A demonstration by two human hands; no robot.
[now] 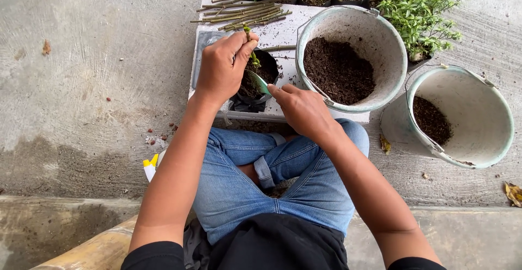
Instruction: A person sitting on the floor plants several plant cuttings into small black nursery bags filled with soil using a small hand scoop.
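Rough grey concrete floor [98, 85] lay all round, and on it a white board [283, 36] carried a small black grow bag [255, 79] of soil. The left hand [222, 66] was pinched shut on a green cutting [252, 50] — kept upright in the bag, seemingly to steady it. The right hand [302, 107] was closed on a small green scoop [258, 81] at the bag's mouth — near the pale bucket [348, 58] of dark soil.

Green spoon [259, 82], black bag [260, 79] (dark soil), blue jeans [283, 177]
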